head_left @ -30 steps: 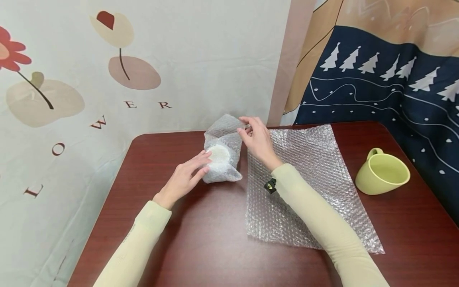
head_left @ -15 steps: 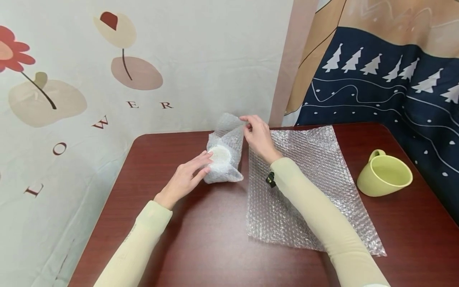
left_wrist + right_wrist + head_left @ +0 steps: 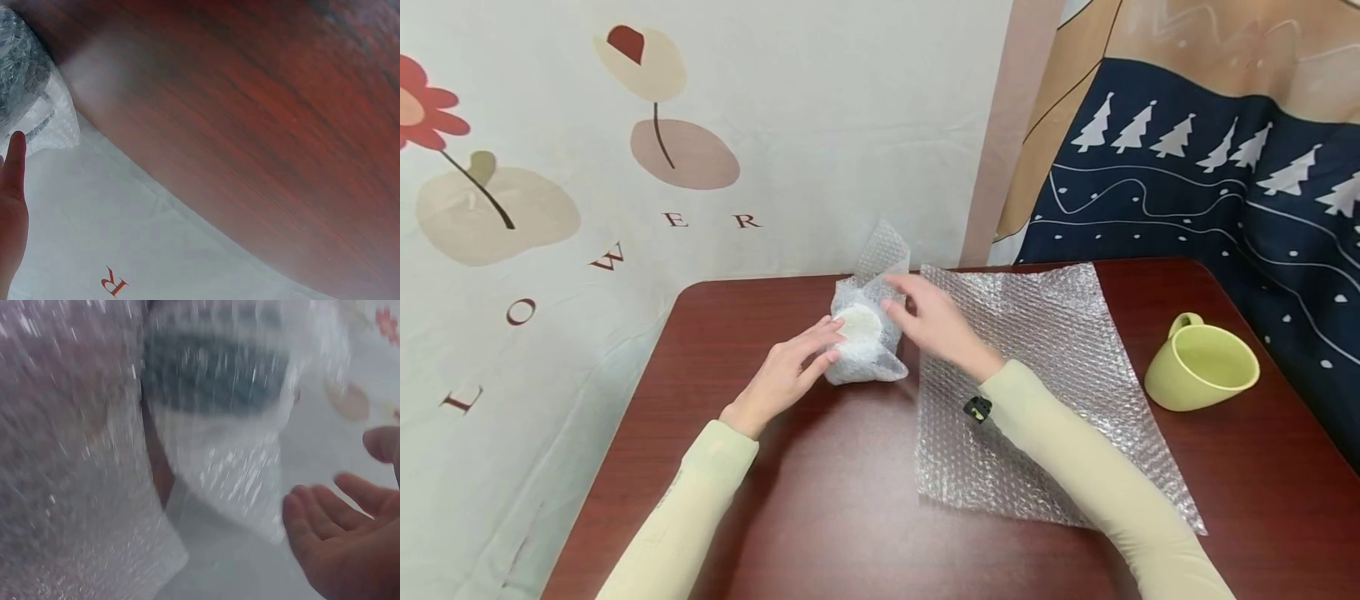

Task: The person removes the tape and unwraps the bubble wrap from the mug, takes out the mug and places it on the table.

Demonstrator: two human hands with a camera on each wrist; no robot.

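A bundle of bubble wrap stands near the back of the table, with a pale round face on its top. A dark blue-green band shows through the wrap of this bundle in the right wrist view. My left hand rests its extended fingers on the bundle's left side and top. At the bundle's back, a loose flap of wrap sticks up. My right hand is just right of the bundle. In the right wrist view, that hand has loosely bent fingers around nothing, beside the wrap.
A flat sheet of bubble wrap lies right of the bundle, partly under the right forearm. Farther right stands a yellow-green mug. The dark red table backs onto a printed cloth.
My right hand has let go of the flap's corner and come down and nearer. The flap has sprung upward. My left hand stays on the bundle.
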